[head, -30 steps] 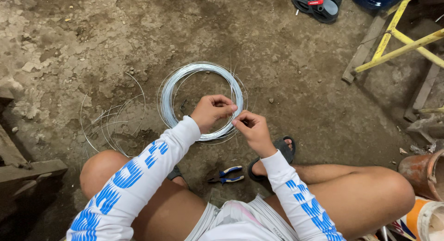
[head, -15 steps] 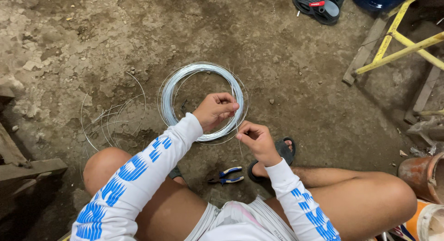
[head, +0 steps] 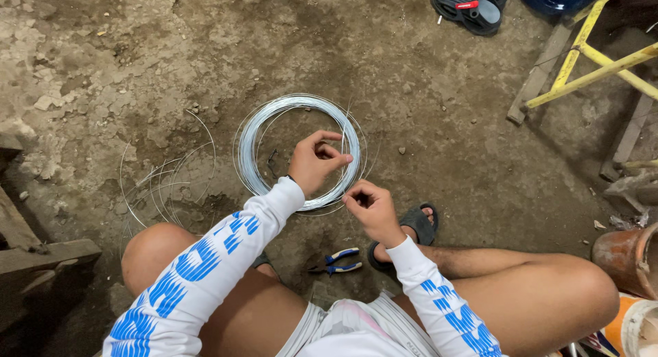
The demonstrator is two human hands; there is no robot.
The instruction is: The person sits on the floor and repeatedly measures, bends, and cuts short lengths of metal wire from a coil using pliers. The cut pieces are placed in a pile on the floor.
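Wire coil [head: 255,148] lies flat on the dirt floor [head: 425,83] in front of my knees: bright silvery, many thin turns, loose strands springing off the rim. My left hand [head: 314,162] and right hand [head: 367,210], close but apart, each pinch one thin strand [head: 343,134]. Blue-handled pliers [head: 336,259] lie near my foot.

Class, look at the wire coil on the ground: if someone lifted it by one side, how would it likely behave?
The wire coil would probably sag and spread, since its loops look loosely bundled with stray strands. It likely springs back: the loose wires beside it keep their curves. Many turns suggest some heft.
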